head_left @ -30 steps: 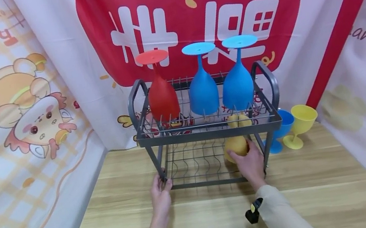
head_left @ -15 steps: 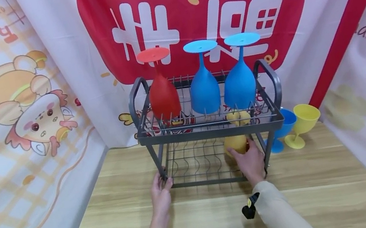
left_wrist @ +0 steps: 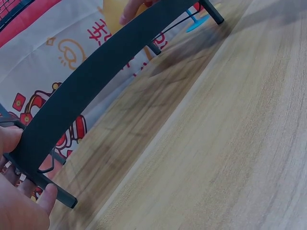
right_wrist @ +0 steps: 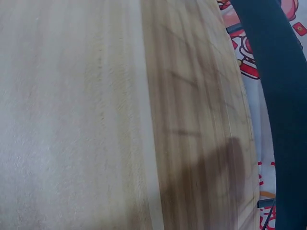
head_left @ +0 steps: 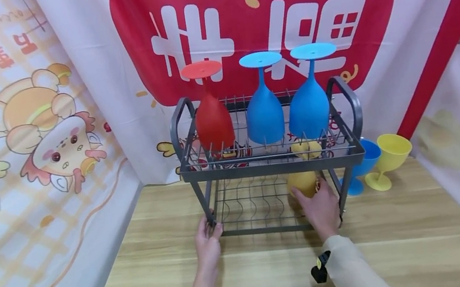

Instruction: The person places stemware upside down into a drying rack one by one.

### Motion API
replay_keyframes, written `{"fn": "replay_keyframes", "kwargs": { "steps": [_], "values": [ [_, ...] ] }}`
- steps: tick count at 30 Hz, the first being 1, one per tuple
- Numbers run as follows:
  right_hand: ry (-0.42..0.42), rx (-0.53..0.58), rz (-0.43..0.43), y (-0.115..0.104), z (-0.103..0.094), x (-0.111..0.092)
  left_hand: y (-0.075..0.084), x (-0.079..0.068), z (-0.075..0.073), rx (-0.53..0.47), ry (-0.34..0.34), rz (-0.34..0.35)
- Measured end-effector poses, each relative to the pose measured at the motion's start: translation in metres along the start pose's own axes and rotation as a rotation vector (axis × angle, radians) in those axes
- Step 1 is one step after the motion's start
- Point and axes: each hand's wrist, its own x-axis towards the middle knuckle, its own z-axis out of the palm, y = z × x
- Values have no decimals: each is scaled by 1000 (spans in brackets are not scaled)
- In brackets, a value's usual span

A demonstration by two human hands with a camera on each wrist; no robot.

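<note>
A dark grey two-tier dish rack (head_left: 273, 171) stands on the wooden table. My left hand (head_left: 207, 242) grips its lower front left corner; the left wrist view shows the thumb above and the fingers around the rack's leg (left_wrist: 60, 194). On the right of the lower tier, my right hand (head_left: 320, 207) holds an upside-down yellow goblet (head_left: 302, 183), whose foot shows through the upper wires. A red goblet (head_left: 214, 123) and two blue goblets, one in the middle (head_left: 265, 116) and one at right (head_left: 309, 109), stand inverted on the upper tier. The right wrist view shows no hand.
Right of the rack, a blue goblet (head_left: 366, 156) and a yellow goblet (head_left: 391, 152) stand upright on the table (head_left: 271, 279). Printed cloth (head_left: 156, 140) hangs behind the rack and at both sides. Curved handles rise at both ends of the upper tier.
The head view has shifted slightly, so the scene sits a little farther right. Both hands keep their holds on the rack and the yellow goblet, with little visible movement.
</note>
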Motion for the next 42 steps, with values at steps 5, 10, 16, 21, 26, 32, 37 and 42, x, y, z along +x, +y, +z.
{"fn": "replay_keyframes", "kwargs": {
  "steps": [5,10,16,21,26,32,37,42],
  "values": [
    [35,-21,-15,3,0,-5,-1,-1,0,-4,-7,4],
    [62,-2,-94,5,-3,-11,0,-1,-1,-8,2,7],
    [31,25,-269,16,-13,-23,-2,2,0,-14,13,6],
    [-45,80,-363,30,-26,-39,-3,2,-1,-10,14,11],
    [-93,104,-351,45,-47,-55,-3,0,-2,-5,11,7],
    [-89,216,-336,61,-73,-63,-2,-1,-2,11,9,-2],
    [-12,385,-271,79,-90,-56,-2,-1,-2,8,9,7],
    [55,378,-154,94,-105,-36,-2,-1,0,2,6,18]
  ]
}}
